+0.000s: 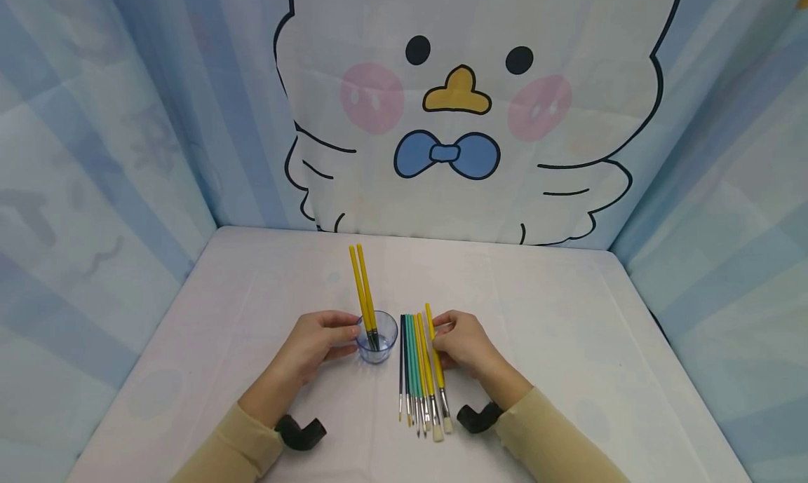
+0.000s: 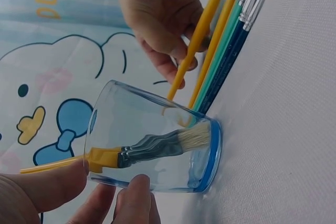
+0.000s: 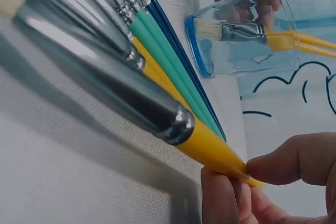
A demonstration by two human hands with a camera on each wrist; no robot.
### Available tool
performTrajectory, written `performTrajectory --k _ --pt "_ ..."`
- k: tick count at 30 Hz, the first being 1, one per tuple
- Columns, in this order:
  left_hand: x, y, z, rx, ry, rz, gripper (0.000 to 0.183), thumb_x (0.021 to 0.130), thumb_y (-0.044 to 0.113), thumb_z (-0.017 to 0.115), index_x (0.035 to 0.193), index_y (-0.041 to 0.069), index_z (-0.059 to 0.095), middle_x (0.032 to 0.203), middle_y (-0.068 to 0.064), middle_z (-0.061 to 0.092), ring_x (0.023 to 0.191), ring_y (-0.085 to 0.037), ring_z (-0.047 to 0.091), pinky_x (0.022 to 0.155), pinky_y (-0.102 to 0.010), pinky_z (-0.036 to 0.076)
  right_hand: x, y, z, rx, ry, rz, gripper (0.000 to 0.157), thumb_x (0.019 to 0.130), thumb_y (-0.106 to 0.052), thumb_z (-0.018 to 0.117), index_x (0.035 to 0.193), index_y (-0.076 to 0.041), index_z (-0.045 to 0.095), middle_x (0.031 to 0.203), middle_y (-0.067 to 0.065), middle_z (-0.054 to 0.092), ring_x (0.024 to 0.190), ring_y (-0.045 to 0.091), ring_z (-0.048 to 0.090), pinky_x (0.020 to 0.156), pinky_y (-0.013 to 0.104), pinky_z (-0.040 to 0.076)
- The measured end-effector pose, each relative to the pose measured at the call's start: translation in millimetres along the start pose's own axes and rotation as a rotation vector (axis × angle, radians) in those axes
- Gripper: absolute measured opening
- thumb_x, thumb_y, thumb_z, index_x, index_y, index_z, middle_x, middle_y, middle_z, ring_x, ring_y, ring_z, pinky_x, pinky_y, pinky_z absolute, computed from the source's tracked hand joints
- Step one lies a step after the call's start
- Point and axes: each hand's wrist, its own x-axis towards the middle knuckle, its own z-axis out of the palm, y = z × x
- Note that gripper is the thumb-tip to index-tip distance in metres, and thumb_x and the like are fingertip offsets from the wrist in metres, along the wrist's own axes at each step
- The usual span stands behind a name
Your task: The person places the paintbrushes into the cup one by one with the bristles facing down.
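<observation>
Nearest the camera, at lower left, is the left sleeve [image 1: 230, 446], with a black bent piece [image 1: 300, 434] at its cuff; its purpose cannot be told. The left hand [image 1: 315, 343] has its fingers set about the near side of the clear cup [image 1: 392, 341], thumb close to the rim. The cup stands upright on the worktop [image 1: 536, 308]. The grip is judged to be a steadying one, since the two long brushes [image 1: 367, 287] inside lean to one side and could tip so light a vessel. Those brushes stand bristles down, ferrules within the wall, handles rising well above the rim.

Just right of the cup lies a row, placed side by side: dark blue brushes [image 1: 401, 357], then green brushes [image 1: 414, 357], then yellow brushes [image 1: 426, 357]. All handles point away from the person, bristles toward; the order appears to be by colour, which leaves each handle easy to pick out.

At the right end of the row, the right hand [image 1: 466, 341] pinches the outer yellow brush [image 1: 438, 367] by its handle, fingers narrowed to the shaft and clear of the bristles, presumably to spare the tip. A shadow beneath it suggests it is partly raised. The right sleeve [image 1: 552, 434] closes the line.
</observation>
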Motion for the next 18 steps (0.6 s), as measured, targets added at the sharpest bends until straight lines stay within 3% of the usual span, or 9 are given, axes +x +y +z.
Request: performTrajectory --k 7,18 --pt "-0.6 -0.1 0.3 -0.007 0.003 0.001 0.026 0.092 0.009 0.074 0.117 0.003 0.073 0.123 -0.018 0.068 0.098 -0.023 0.072 0.087 -0.036 0.065 -0.3 -2.1 -2.7 0.013 0.042 0.005 0.038 0.083 -0.001 0.07 0.12 -0.008 0.063 0.093 0.013 0.061 0.066 0.023 0.061 0.055 0.028 0.061" --pt "-1.0 -0.8 -0.4 -0.012 0.0 0.007 0.027 0.093 0.009 0.073 0.119 0.002 0.072 0.123 -0.018 0.068 0.098 -0.023 0.072 0.086 -0.036 0.066 -3.2 -8.5 -4.7 0.04 0.09 -0.058 0.041 0.083 0.0 0.07 0.122 -0.01 0.063 0.09 0.01 0.059 0.07 0.022 0.058 0.058 0.031 0.062"
